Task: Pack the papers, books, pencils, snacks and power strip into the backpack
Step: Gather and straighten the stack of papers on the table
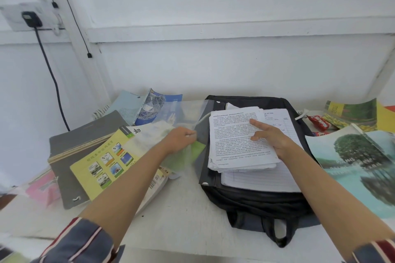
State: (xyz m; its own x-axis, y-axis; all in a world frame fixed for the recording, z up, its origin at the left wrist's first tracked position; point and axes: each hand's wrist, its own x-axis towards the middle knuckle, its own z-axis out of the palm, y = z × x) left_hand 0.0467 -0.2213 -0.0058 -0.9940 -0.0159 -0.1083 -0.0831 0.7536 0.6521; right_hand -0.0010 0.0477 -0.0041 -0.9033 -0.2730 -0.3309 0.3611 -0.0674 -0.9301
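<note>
A black backpack [252, 200] lies flat on the white table. On top of it rests an open clear plastic folder [203, 156] with a stack of printed papers [235, 147] and lined sheets [263, 179] under them. My right hand [271, 134] holds the printed stack, thumb and forefinger on its top sheet. My left hand [181, 136] pinches the folder's translucent front flap and lifts it to the left. Books lie at the left: a yellow-green one [102, 164], a grey binder [85, 134], blue ones [158, 107]. Red snack packets [319, 123] lie right of the backpack.
A large book with a tree cover [359, 162] and a yellow-green book [354, 113] lie at the right. Pink papers [42, 190] sit at the table's left edge. A wall socket with a black plug [31, 19] and hanging cable is at the upper left.
</note>
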